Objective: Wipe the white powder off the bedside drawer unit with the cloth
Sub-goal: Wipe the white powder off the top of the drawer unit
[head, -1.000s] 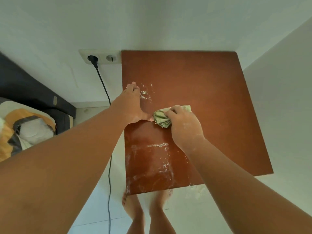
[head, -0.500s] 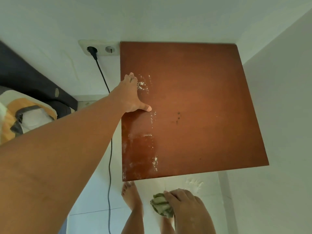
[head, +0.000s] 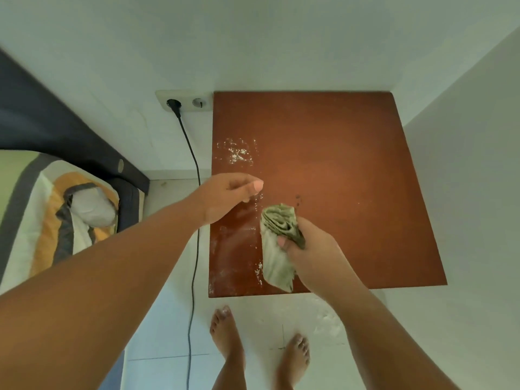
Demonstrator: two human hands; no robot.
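The brown top of the bedside drawer unit (head: 337,170) fills the middle of the view. White powder (head: 236,154) is speckled near its left edge, and fainter smears (head: 257,270) run down toward the front. My right hand (head: 312,249) grips a bunched pale green cloth (head: 278,243) above the front left part of the top, with one end hanging down. My left hand (head: 228,197) hovers over the left edge with its fingers loosely curled, and it holds nothing.
A wall socket (head: 184,101) with a black cable (head: 194,220) sits left of the unit. A bed with a patterned pillow (head: 64,215) lies at the far left. White walls close in behind and on the right. My bare feet (head: 228,333) stand on the powder-dusted floor.
My right hand swept the cloth off the front edge down toward the floor, then brought it back up over the top. My left hand lifted off the unit's left edge.
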